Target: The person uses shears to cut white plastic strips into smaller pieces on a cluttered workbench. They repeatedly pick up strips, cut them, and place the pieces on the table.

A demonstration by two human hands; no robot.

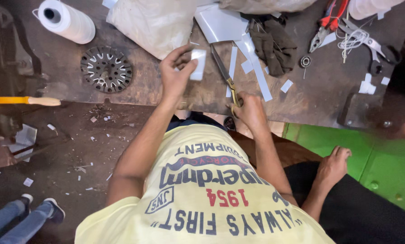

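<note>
A dark, worn wooden workbench (134, 92) carries everything. Taking the round black slotted metal disc (106, 69) as landmark: a white spool of thread (67, 20) lies up-left of it, a translucent plastic bag (155, 25) just to its right, white paper strips (252, 68) and a dark crumpled cloth (272, 43) farther right, red-handled pliers (327, 22) far right.

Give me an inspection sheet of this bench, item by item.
Surface: dark worn bench, paper offcuts scattered.
Job's things: white slip in left hand; scissors in right hand.
Clutter: thread spool, slotted metal disc, plastic bag, dark cloth, red pliers.
Hands: both closed on their things.
Cables: white string bundled.
Surroundings: another person's hand on a dark lap, shoes on the littered floor.
</note>
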